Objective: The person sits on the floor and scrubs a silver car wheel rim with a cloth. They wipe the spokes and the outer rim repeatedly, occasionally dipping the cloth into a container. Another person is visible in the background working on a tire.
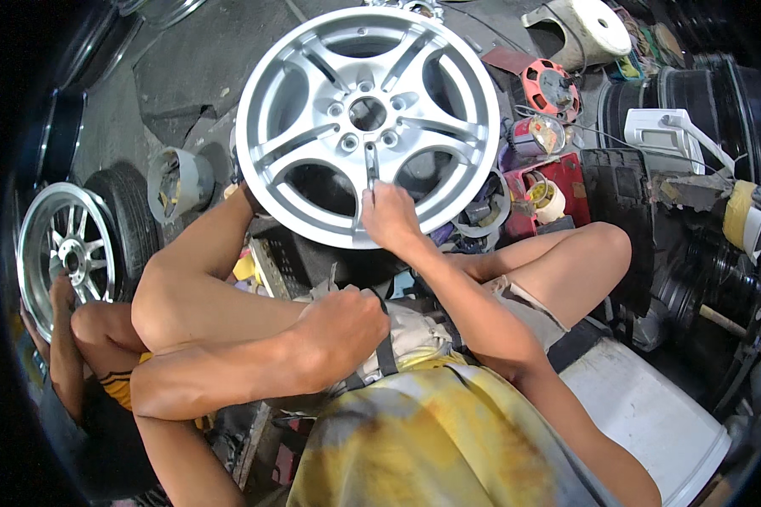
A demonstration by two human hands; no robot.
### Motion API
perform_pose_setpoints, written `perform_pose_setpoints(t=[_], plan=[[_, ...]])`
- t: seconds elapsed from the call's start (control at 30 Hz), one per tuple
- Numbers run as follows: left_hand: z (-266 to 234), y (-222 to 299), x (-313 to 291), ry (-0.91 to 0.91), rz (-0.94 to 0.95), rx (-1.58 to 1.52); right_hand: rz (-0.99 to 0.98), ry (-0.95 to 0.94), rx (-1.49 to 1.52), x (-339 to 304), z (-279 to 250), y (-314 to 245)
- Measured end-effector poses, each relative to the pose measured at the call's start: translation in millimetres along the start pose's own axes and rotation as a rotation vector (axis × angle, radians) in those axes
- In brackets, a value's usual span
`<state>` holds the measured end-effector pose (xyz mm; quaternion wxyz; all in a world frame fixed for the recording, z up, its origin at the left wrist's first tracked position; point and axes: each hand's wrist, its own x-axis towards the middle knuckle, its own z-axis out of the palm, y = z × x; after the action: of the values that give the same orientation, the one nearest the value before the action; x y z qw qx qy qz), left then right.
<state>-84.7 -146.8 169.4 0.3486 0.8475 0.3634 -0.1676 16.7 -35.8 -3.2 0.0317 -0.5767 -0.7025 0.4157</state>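
A large silver alloy wheel rim [309, 139] faces up in front of me, with wide spokes around an open centre hole. My right hand [389, 215] is closed at the near spoke, its fingertips pressed to the groove there. Whatever those fingers may hold is too small to make out. Nearer my body, over my lap, my left hand [342, 329] is closed in a fist, apart from the rim. A grey pointed piece [333, 275] shows just beyond that fist; I cannot tell whether the hand holds it.
At left, another person's hand [62, 289] touches a second silver rim [30, 245] beside a black tyre [131, 203]. A grey bucket [199, 182] stands nearby. To the right are a red cable reel [550, 89], a white stool [600, 34], a red tray [573, 190] and dark rims [748, 110].
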Motion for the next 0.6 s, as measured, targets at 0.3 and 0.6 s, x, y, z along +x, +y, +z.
perform_pose_setpoints(t=[0.3,0.6], plan=[[0.4,-2.2,-0.2,0.068,-0.101,-0.070,-0.460,0.277,-0.466,55.2,-36.0,29.0],[8.4,4.0,-0.6,-0.066,-0.045,-0.111,-0.971,-0.338,-1.137,15.6,-53.1,3.3]])
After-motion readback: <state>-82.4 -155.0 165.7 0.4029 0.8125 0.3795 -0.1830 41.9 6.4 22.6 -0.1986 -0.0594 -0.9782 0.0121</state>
